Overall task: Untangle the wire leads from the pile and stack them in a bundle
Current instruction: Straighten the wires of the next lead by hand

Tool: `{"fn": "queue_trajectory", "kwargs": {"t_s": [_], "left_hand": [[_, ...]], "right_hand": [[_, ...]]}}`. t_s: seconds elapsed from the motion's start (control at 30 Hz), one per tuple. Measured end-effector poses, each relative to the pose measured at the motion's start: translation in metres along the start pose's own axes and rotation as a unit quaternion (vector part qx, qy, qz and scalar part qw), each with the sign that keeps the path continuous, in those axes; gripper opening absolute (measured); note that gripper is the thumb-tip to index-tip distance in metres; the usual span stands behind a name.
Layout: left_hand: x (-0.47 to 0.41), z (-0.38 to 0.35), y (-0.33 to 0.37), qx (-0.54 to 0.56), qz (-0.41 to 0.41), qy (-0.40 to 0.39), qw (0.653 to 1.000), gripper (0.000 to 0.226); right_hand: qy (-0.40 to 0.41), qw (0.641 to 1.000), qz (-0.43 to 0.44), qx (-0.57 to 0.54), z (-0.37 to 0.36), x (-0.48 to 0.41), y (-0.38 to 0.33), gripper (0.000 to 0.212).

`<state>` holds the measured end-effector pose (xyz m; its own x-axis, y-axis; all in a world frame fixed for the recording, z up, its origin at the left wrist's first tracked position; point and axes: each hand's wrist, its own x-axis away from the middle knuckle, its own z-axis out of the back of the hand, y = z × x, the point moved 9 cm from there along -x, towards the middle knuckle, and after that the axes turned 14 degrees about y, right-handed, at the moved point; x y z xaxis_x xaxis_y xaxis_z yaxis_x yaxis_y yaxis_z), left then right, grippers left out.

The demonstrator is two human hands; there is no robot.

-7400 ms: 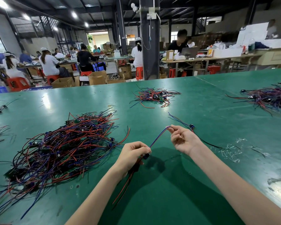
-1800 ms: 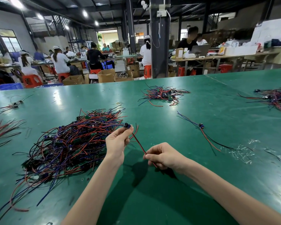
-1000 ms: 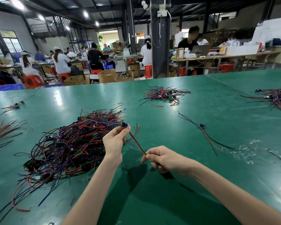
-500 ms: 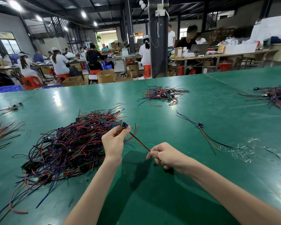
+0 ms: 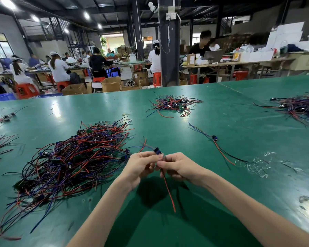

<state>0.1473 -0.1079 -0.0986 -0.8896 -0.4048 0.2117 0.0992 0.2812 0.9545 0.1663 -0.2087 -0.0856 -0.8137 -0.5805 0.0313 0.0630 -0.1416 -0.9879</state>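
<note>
Where the two hands meet low over the green desk (image 5: 221, 202), both pinch one wire lead (image 5: 168, 191). Left hand (image 5: 141, 166): fingers curled, thumb and fingertips closed on the lead just under its small blue component (image 5: 157, 150). Right hand (image 5: 178, 166): fingers curled too, gripping the same lead right beside the left, knuckles nearly touching.

Red tail of the lead hangs down between the wrists, clear of the desk surface as far as I can tell (a dark line beside it may be a second strand or only shadow). Short blue and red ends run up and left from the component, toward the pile.

Main pile (image 5: 70, 157) of red, blue and black leads lies left of the hands, near but apart from them. One separated lead (image 5: 214, 138) lies stretched out alone on the desk to the right. Smaller tangle (image 5: 173, 105) sits farther back, centre; another heap (image 5: 300, 107) at far right edge. Loose strands (image 5: 0, 145) at far left. Clear plastic scraps (image 5: 257, 164) near the separated lead's end.
</note>
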Motion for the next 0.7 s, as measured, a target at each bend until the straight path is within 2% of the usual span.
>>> {"fn": "queue_trajectory", "kwargs": {"t_s": [0.07,0.17,0.27,0.37,0.43,0.5,0.6,0.7], "left_hand": [[0.001,-0.002,-0.003,-0.011,0.007,-0.006,1.0,0.028],[0.002,-0.001,0.0,-0.03,0.001,-0.005,1.0,0.029],[0.001,0.0,0.0,-0.031,0.006,-0.011,0.999,0.031],[-0.001,0.002,-0.002,-0.039,0.012,-0.009,0.999,0.021],[-0.002,0.002,-0.002,-0.038,0.014,-0.01,0.999,0.018],[-0.002,0.001,-0.003,-0.039,0.012,-0.013,0.999,0.017],[-0.004,0.002,-0.003,-0.04,0.013,-0.012,0.999,0.017],[-0.004,0.003,-0.003,-0.038,0.013,-0.011,0.999,0.018]], "right_hand": [[0.009,0.999,-0.008,-0.034,0.002,0.0,0.001,0.021],[0.064,0.998,-0.001,-0.028,0.017,-0.007,-0.002,0.022],[0.169,0.984,0.035,-0.035,0.055,-0.019,-0.015,0.021],[0.3,0.951,0.065,-0.046,0.116,-0.027,-0.025,0.024],[0.39,0.919,0.062,0.021,0.16,-0.028,-0.022,0.028],[0.433,0.89,0.013,0.142,0.193,-0.027,-0.006,0.031],[0.408,0.861,-0.099,0.286,0.221,-0.024,0.031,0.019],[0.409,0.828,-0.132,0.361,0.234,-0.018,0.041,0.014]]}}
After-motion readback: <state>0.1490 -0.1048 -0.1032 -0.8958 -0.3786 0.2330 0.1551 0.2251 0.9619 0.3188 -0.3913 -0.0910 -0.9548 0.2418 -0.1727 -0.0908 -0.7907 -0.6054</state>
